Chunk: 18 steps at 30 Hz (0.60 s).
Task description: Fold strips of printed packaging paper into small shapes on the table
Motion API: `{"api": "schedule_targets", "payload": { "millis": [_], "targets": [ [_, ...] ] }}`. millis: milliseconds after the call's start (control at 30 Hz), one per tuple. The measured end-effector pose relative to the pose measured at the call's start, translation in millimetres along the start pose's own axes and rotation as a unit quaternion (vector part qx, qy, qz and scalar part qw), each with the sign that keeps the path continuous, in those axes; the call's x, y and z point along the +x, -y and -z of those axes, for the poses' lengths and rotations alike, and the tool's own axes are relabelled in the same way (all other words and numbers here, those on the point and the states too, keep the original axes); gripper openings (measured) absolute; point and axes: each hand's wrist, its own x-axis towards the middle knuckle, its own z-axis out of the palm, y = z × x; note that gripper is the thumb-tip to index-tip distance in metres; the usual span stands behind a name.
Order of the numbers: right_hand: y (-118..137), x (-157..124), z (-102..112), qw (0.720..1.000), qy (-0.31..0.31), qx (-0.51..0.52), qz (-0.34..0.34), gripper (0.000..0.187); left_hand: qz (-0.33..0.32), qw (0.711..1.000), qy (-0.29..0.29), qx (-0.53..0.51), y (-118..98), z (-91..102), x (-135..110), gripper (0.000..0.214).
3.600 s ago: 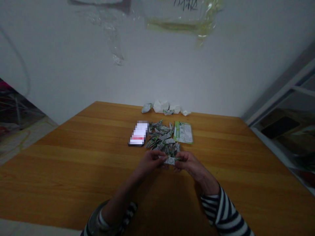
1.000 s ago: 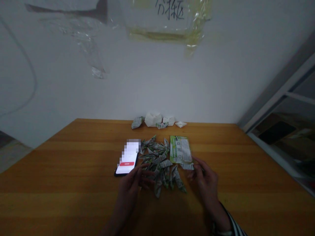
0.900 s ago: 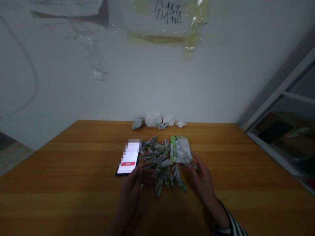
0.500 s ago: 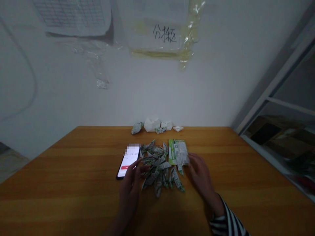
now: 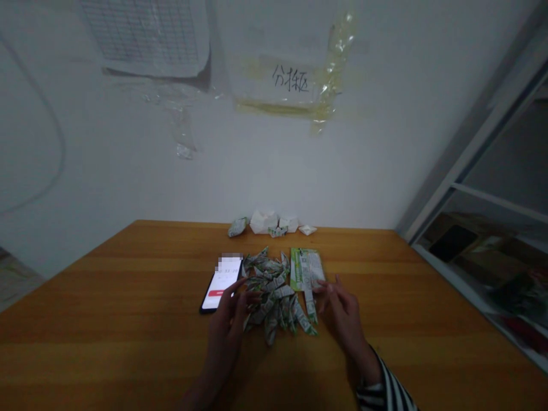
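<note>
A heap of folded, printed green-and-white paper pieces (image 5: 274, 291) lies on the wooden table. My left hand (image 5: 226, 319) is at the heap's left edge, partly over the phone, with fingers apart and nothing visible in them. To the heap's right is a flat stack of printed paper (image 5: 314, 265) with a green left side. A narrow paper strip (image 5: 310, 305) reaches from the stack's lower edge toward me. My right hand (image 5: 342, 311) has its fingertips closed at the strip's right edge; the exact contact is hard to see in the dim light.
A lit phone (image 5: 222, 282) lies left of the heap. Along the wall stand a printed paper bundle (image 5: 238, 227), white crumpled papers (image 5: 264, 222) and a small folded white piece (image 5: 307, 229). A shelf (image 5: 475, 245) stands to the right.
The strip has slid toward me and sticks out further below the stack. My right hand has shifted slightly left and down, its fingers drawn together. My left hand is nearly unmoved.
</note>
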Motion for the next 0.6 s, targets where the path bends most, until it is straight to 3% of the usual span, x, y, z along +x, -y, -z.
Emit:
{"api": "schedule_targets", "payload": {
  "millis": [100, 167, 300, 367, 500, 600],
  "targets": [
    [-14.0, 8.6, 9.7, 0.993, -0.009, -0.108, 0.047, 0.028, 0.001, 1.0, -0.003, -0.008, -0.7, 0.1, 0.5, 0.043],
    [-21.4, 12.5, 13.7, 0.986, 0.025, -0.15, 0.072, 0.032, -0.002, 1.0, 0.001, -0.008, 0.0, 0.7, 0.9, 0.045],
    [-19.3, 9.8, 12.2, 0.981, 0.12, -0.125, 0.09, 0.037, -0.002, 1.0, 0.006, -0.003, 3.0, 1.8, 1.4, 0.045],
    [-11.7, 5.1, 9.2, 0.984, 0.136, -0.085, 0.081, 0.034, -0.002, 1.0, 0.005, -0.002, 3.3, 1.7, 1.5, 0.046],
    [-0.3, 0.5, 6.4, 0.994, 0.103, 0.01, 0.018, 0.035, 0.0, 1.0, -0.003, -0.007, 0.6, -0.1, 1.5, 0.044],
    [-8.3, 6.0, 7.6, 0.998, 0.056, 0.004, 0.016, 0.032, 0.003, 1.0, -0.003, -0.007, -1.0, -1.8, 1.3, 0.044]
  ]
}}
